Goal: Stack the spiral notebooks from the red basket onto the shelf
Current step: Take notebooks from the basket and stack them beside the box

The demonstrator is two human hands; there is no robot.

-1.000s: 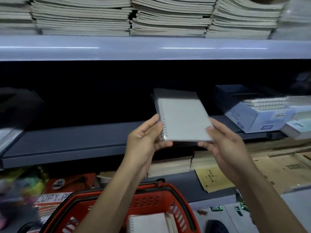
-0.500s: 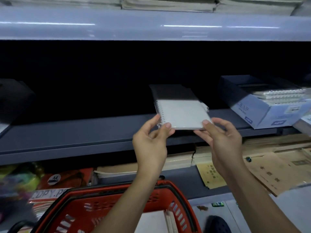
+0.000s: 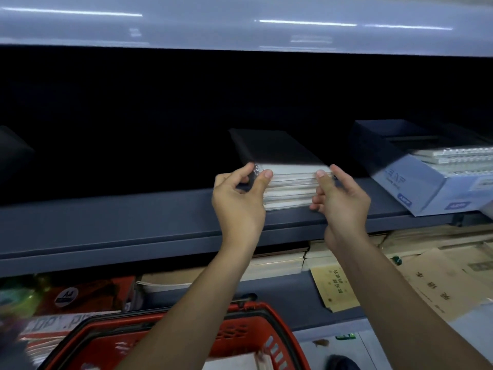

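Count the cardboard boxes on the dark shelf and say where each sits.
1: an open blue-and-white box of spiral notebooks sits on the shelf, right of both hands. A dark shape at the far left edge may be another; too dim to tell.

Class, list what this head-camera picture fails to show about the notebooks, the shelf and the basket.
- Back of the shelf: lost in darkness, head view.
- Red basket: contents cut by the frame's bottom edge and covered by the forearms.
- Notebook stack: count unclear; its ends hidden behind the left hand and right hand.

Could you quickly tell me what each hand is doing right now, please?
Left hand: pinches the near left corner of the notebook stack.
Right hand: grips the stack's near right corner.
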